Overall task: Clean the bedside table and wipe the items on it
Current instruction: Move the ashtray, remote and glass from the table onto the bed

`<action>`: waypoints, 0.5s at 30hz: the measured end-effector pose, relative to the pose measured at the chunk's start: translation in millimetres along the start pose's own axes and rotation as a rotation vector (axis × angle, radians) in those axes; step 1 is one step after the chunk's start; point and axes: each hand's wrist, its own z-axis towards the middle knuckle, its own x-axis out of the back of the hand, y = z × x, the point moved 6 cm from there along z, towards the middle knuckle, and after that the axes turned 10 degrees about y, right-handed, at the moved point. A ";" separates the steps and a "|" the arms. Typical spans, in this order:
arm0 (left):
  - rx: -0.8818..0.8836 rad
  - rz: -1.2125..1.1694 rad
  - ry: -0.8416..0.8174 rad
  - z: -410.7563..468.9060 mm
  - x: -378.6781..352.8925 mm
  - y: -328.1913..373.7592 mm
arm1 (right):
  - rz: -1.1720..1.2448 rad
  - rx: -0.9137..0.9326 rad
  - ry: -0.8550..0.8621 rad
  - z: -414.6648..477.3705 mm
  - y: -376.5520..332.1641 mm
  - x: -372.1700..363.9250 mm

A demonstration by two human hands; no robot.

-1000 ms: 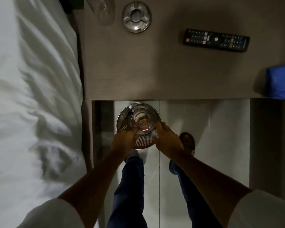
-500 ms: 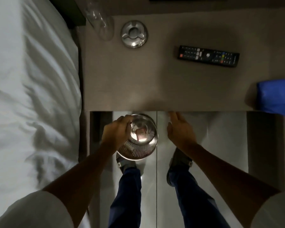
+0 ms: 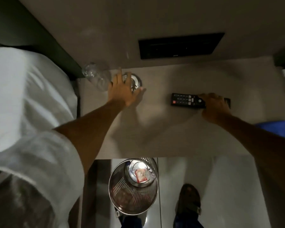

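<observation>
The grey bedside table (image 3: 163,132) fills the middle of the view. My left hand (image 3: 123,90) hovers with fingers spread over the round metal ashtray (image 3: 136,80) near the table's back left, partly hiding it. A clear plastic bottle (image 3: 95,76) lies just left of that hand. My right hand (image 3: 215,106) rests curled over the right half of the black remote control (image 3: 186,100), which lies flat on the table. A blue cloth (image 3: 280,129) shows at the table's right edge, mostly hidden behind my right forearm.
A perforated metal waste bin (image 3: 132,193) with a red packet inside stands on the floor below the table's front edge. The white bed (image 3: 23,99) lies to the left. A black wall panel (image 3: 179,46) sits behind the table. My shoe (image 3: 189,199) is on the floor.
Both hands left the waste bin, which now stands on the floor. My left hand reached up to the ashtray and my right hand to the remote. The view tilted up.
</observation>
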 end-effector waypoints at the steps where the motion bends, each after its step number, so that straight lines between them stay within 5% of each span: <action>1: 0.013 -0.001 -0.039 10.8 -1.4 -1.2 | 0.008 0.009 0.000 -0.6 1.3 -1.0; 6: -0.054 0.096 -0.006 0.2 -16.2 -3.8 | 0.053 0.048 0.073 -22.9 -5.0 -9.3; 15: 0.098 -0.333 -0.087 -105.0 -36.9 -14.9 | -0.120 0.127 0.043 -80.1 -56.6 -37.7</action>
